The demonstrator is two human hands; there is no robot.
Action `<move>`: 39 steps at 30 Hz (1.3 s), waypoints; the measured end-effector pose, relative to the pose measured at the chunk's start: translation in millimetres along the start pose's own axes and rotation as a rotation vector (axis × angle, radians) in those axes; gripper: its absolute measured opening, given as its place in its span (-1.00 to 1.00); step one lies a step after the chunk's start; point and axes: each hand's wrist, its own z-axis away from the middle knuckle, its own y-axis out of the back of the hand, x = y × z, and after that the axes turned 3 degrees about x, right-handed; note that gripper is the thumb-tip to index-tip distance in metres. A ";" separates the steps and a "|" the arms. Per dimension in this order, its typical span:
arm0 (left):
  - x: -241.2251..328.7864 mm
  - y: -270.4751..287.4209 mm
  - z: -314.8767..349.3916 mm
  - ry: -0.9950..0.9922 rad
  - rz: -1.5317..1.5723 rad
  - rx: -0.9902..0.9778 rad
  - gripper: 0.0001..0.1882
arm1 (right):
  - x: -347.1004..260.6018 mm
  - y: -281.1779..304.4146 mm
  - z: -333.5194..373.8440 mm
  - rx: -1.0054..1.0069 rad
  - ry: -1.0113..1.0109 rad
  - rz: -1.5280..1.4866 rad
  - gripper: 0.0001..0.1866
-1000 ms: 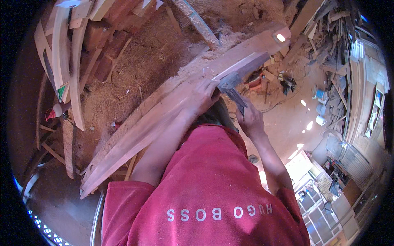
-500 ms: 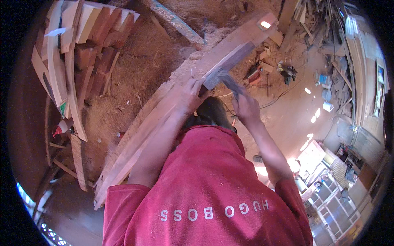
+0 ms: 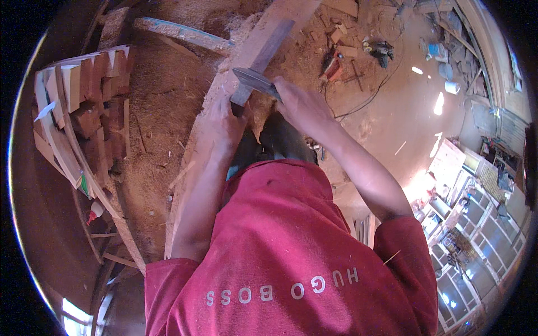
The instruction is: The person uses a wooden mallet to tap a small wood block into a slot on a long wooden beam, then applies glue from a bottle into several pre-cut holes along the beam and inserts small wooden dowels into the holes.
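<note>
A long narrow block of wood [image 3: 269, 47] with a grey upper face lies along a sawdust-covered wooden beam [image 3: 188, 148]. My left hand [image 3: 223, 124] is closed around its near end, and the fingers are partly hidden there. In my right hand [image 3: 300, 103] is a grey hammer-like tool [image 3: 255, 80], gripped by its handle. The tool's head lies across the block, just beyond my left hand; whether it touches the wood I cannot tell. My dark-clothed legs [image 3: 283, 140] are beside the beam.
A stack of cut boards [image 3: 89, 112] stands at the left, with a red-and-white bottle [image 3: 96, 211] below it. On the floor at right lie wood offcuts [image 3: 347, 51], a dark power tool [image 3: 379, 51] and its cable [image 3: 364, 103]. Buckets [image 3: 445, 70] and scrap timber are beyond.
My view has shifted, so the beam and block appear further left and more upright. My right hand has brought the tool's head across the block; my left hand keeps hold of the block's near end.
</note>
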 end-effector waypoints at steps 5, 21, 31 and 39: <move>-2.4 -13.3 1.6 -0.010 0.042 0.047 -0.40 | 12.4 1.7 -3.7 -0.035 0.033 -0.126 -0.56; 59.4 -19.5 -60.7 0.271 -0.313 -0.286 -0.43 | 98.4 -30.2 135.7 -0.052 -0.911 -0.935 -0.65; 51.7 -47.0 -52.2 0.260 -0.412 -0.069 -0.60 | 135.8 -15.7 98.0 -0.053 -0.583 -0.771 -0.43; 46.4 -47.6 -52.0 0.263 -0.245 -0.009 -0.64 | 120.7 53.5 -77.4 -0.069 0.108 -0.450 -0.41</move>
